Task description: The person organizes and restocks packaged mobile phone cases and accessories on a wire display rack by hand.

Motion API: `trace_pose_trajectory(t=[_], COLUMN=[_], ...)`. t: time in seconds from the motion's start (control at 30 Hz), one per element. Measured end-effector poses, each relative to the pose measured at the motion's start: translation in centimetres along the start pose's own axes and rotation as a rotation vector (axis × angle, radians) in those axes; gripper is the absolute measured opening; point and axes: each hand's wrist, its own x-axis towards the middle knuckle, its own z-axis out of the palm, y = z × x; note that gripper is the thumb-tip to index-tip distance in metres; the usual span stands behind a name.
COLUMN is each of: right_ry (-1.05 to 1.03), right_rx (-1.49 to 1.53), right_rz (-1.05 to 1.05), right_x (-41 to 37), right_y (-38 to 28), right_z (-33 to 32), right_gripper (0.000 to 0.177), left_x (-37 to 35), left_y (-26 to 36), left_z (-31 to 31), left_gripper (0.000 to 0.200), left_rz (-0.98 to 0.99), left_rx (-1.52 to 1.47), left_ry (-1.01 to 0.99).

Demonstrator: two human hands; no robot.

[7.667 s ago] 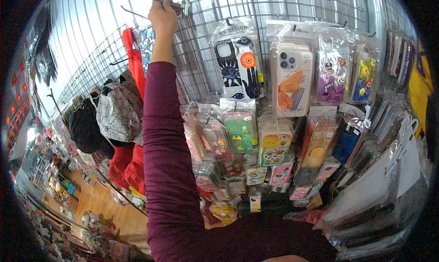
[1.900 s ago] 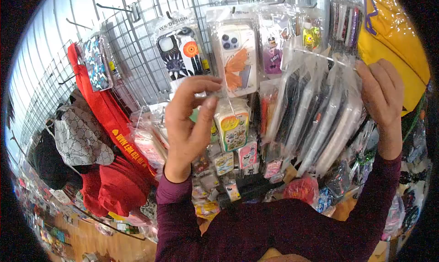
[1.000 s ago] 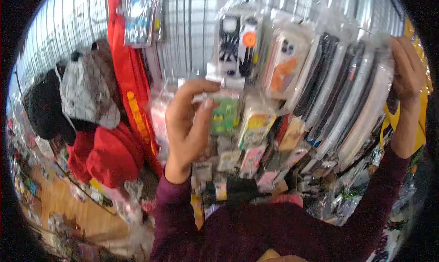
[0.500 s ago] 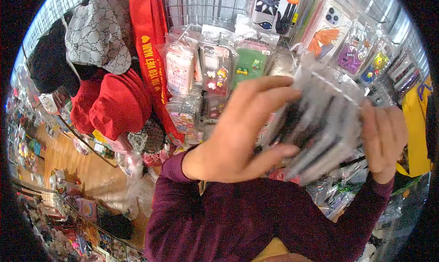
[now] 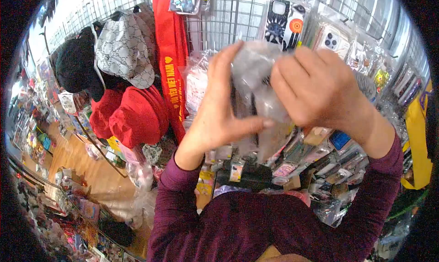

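Observation:
A bundle of clear plastic packets [image 5: 256, 67], blurred by motion, is held up in front of my chest. Dark and pale contents show through the film, but what they are I cannot make out. My left hand [image 5: 217, 108] grips the bundle from the left, fingers up along its side and thumb across the front. On the right, my right hand [image 5: 315, 88] is closed with curled fingers at the packets' upper edge; its fingertips are partly hidden. Right behind the hands hang a black-and-white phone case [image 5: 278, 26] and a clear phone case [image 5: 331, 38] in packaging.
A wire grid rack [image 5: 222, 19] stands ahead. Left of it hang a red sash [image 5: 170, 42], red hats [image 5: 139, 115], a grey patterned cap [image 5: 124, 47] and a black cap [image 5: 77, 67]. Packaged goods [image 5: 338, 175] lie below my hands. A yellow strip [image 5: 417, 143] hangs at far right.
The bundle has moved left and up. My right hand has come from its right side to its upper edge, fingers now curled. The view has shifted, so the rack appears further right.

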Motion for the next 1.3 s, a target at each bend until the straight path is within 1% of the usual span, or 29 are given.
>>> trace_pose_trajectory(t=[0.03, 0.07, 0.13, 0.2, 0.23, 0.27, 0.33, 0.37, 0.4, 0.47, 0.5, 0.53, 0.57, 0.6, 0.67, 0.7, 0.77, 0.8, 0.83, 0.87, 0.9, 0.93, 1.0, 1.03, 1.1, 1.13, 1.2, 1.23, 1.3], right_ry=[0.048, 0.095, 0.089, 0.08, 0.067, 0.076, -0.016, 0.046, 0.048, 0.023, 0.024, -0.013, -0.052, -0.055, -0.121, -0.105, -0.138, -0.172, -0.125, -0.125, -0.075, -0.027, -0.05, -0.069, -0.122, -0.17, -0.176, -0.169, -0.167], right_rx=[-0.062, -0.125, -0.148, -0.139, -0.123, -0.136, -0.048, 0.029, 0.014, 0.038, 0.025, 0.078, 0.139, 0.149, 0.202, 0.203, 0.238, 0.257, 0.258, 0.281, 0.251, 0.222, 0.268, 0.29, 0.332, 0.347, 0.401, 0.43, 0.482], right_rz=[-0.008, -0.019, -0.013, -0.002, -0.022, -0.022, -0.064, -0.061, -0.053, -0.155, -0.154, -0.157, -0.162, -0.165, -0.192, -0.176, -0.187, -0.194, -0.17, -0.175, -0.16, -0.141, -0.145, -0.148, -0.168, -0.188, -0.187, -0.193, -0.165], right_x=[0.9, 1.7, 3.3, 4.6, 5.5, 6.1, 7.1, 7.4, 7.1, 6.4, 5.9, 5.2, 4.5, 3.8, 2.6, 1.9, 1.6, 1.5, 1.5, 1.4, 1.4, 1.3, 0.9, 0.7, 0.3, 0.0, -0.5, -0.7, -0.8], right_y=[0.6, 1.2, 2.6, 3.9, 4.5, 4.7, 4.8, 4.1, 3.5, 2.3, 1.6, 0.6, -0.2, -0.8, -2.2, -2.8, -3.0, -3.1, -3.5, -3.8, -4.0, -4.3, -5.4, -6.0, -7.2, -7.8, -9.2, -9.8, -10.6], right_z=[0.3, 0.6, 1.3, 2.5, 2.6, 2.8, 3.6, 3.8, 3.7, 3.3, 3.0, 2.8, 2.6, 2.8, 3.2, 3.6, 3.0, 2.9, 3.0, 3.1, 3.1, 3.1, 2.8, 2.8, 2.7, 2.8, 3.2, 3.3, 3.1], right_gripper=[0.011, 0.01, 0.009, 0.008, 0.008, 0.008, 0.008, 0.009, 0.009, 0.009, 0.009, 0.01, 0.011, 0.011, 0.012, 0.012, 0.014, 0.016, 0.016, 0.016, 0.016, 0.016, 0.012, 0.01, 0.011, 0.011, 0.011, 0.011, 0.012], left_x=[0.6, 1.3, 2.7, 4.0, 4.5, 4.8, 5.4, 5.3, 4.4, 2.7, 1.4, 0.1, -0.7, -1.8, -2.7, -3.1, -3.7, -4.1, -4.3, -4.4, -4.5, -4.7, -5.5, -6.2, -8.1, -9.0, -11.0, -12.0, -12.9], left_y=[-0.3, -0.7, -1.5, -2.5, -2.5, -2.8, -3.6, -3.2, -3.2, -3.1, -3.5, -3.6, -2.7, -3.2, -2.6, -3.0, -4.3, -4.1, -3.7, -3.2, -2.9, -2.7, -2.5, -2.5, -2.8, -3.2, -4.0, -4.2, -4.5], left_z=[-0.5, -1.0, -2.0, -2.9, -3.6, -4.1, -4.6, -4.7, -3.7, -3.3, -2.8, -2.2, -1.7, -1.3, -0.8, -0.7, -0.6, -0.5, -0.5, -0.4, -0.3, -0.2, 0.2, 0.6, 1.6, 2.0, 3.0, 3.6, 3.6], left_gripper=[0.097, 0.096, 0.094, 0.088, 0.079, 0.079, 0.072, 0.068, 0.07, 0.072, 0.072, 0.072, 0.073, 0.075, 0.077, 0.077, 0.079, 0.079, 0.08, 0.08, 0.078, 0.078, 0.072, 0.072, 0.066, 0.066, 0.063, 0.061, 0.06], left_rz=[-0.064, -0.074, -0.096, -0.109, -0.086, -0.074, -0.173, -0.174, -0.233, -0.306, -0.296, -0.294, -0.333, -0.376, -0.425, -0.442, -0.266, -0.288, -0.265, -0.243, -0.202, -0.228, -0.191, -0.214, -0.276, -0.296, -0.322, -0.39, -0.375], left_rx=[-0.024, -0.007, 0.025, -0.046, -0.119, -0.11, -0.336, -0.225, -0.4, -0.325, -0.292, -0.263, -0.386, -0.408, -0.455, -0.459, -0.308, -0.311, -0.27, -0.228, -0.12, -0.126, -0.015, -0.021, -0.108, -0.116, -0.188, -0.25, -0.202], left_ry=[0.032, 0.055, 0.099, 0.047, -0.003, -0.003, -0.049, -0.074, 0.045, 0.01, 0.02, 0.033, 0.02, -0.022, -0.025, -0.017, -0.041, -0.033, -0.024, -0.017, 0.015, 0.017, 0.016, 0.016, 0.097, 0.09, 0.134, 0.159, 0.127])
